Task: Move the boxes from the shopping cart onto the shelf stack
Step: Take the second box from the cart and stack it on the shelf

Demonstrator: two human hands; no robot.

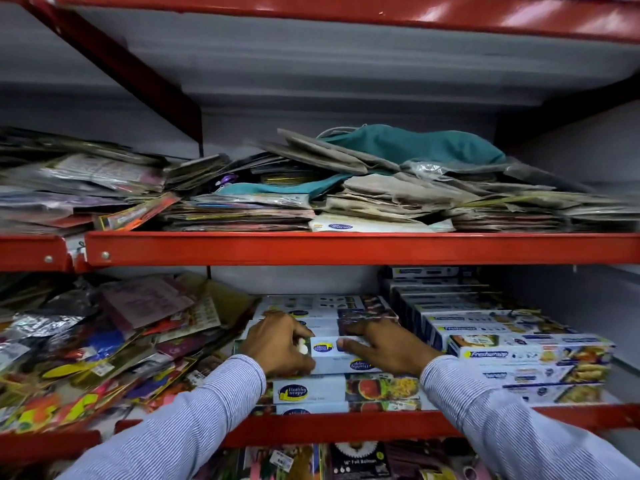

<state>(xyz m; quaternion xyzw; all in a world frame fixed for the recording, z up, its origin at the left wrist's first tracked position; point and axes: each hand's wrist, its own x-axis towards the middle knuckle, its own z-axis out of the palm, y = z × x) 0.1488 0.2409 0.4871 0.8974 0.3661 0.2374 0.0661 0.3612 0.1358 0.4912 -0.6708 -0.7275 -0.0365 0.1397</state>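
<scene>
A long white wrap box [341, 356] with a blue and yellow logo lies on top of a stack of like boxes [343, 391] on the lower red shelf [346, 429]. My left hand [277, 344] grips its left end and my right hand [384, 346] presses on its right part, fingers spread over the top. More boxes of the same kind [322, 308] lie behind it. The shopping cart is out of view.
A taller stack of blue-and-white foil boxes [519, 348] stands right of my hands. Loose colourful packets [104, 348] pile up on the left. The upper shelf [346, 247] holds flat packets, paper bags and teal cloth [415, 143]. Balloon packs [360, 462] hang below.
</scene>
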